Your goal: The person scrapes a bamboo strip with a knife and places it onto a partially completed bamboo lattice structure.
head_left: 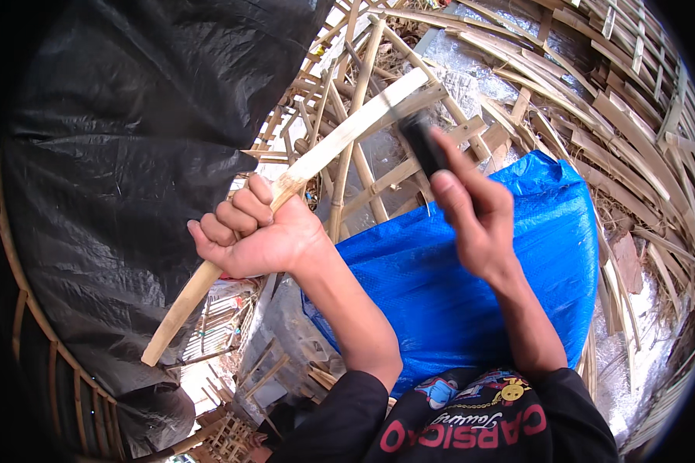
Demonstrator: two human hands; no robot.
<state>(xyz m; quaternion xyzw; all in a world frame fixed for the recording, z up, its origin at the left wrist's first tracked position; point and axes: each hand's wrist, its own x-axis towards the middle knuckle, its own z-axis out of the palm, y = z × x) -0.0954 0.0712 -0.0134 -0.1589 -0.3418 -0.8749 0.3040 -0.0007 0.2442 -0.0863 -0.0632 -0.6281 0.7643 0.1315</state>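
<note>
My left hand (259, 235) is closed round a long, pale bamboo slat (336, 143). The slat slants from the lower left up to the upper middle, with its lower end sticking out below my fist. In my right hand (477, 216) is a knife (422, 145), gripped by its black handle. Its blade is thin, dark and blurred, and it meets or crosses the slat close to the upper end; I cannot tell whether it touches. A blue tarp (471, 301) lies across my lap below both hands.
Black plastic sheeting (131, 147) hangs over a large area at the left. Behind the slat stands a frame of bamboo poles (357, 108). Many split bamboo strips (594, 139) lie heaped along the right. A woven bamboo piece (220, 436) is at the lower left.
</note>
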